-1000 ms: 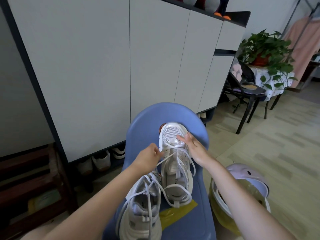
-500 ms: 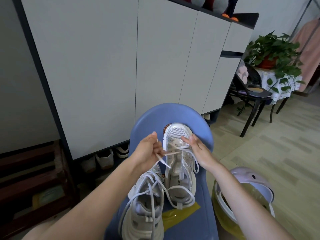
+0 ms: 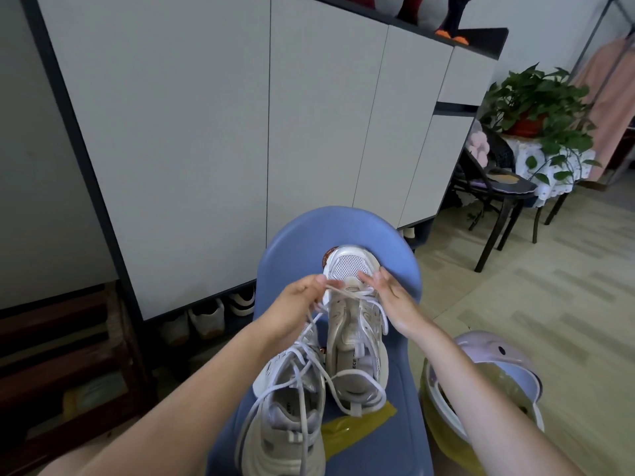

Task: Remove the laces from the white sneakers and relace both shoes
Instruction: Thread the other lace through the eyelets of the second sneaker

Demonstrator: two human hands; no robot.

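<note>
While the left hand [image 3: 298,304] pinched the white lace [image 3: 338,291] at the far sneaker's [image 3: 354,324] toe eyelets (on the blue chair [image 3: 299,242]), the right hand [image 3: 391,300], fingers loosely spread, steadied it; pulling gently would probably avoid snagging.

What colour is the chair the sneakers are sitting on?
Blue; the chair shows plainly in the head view.

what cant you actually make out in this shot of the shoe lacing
Head view only:
- Near sneaker: heel cut off by the bottom edge; toe hidden under the left hand.
- Far sneaker: lowest eyelets by the toe covered by both hands, so how far the lace is threaded is unclear.
- Right hand: fingertips blurred; grip on the lace uncertain.
- Shoes under the cabinet: dark and too small to identify.
</note>
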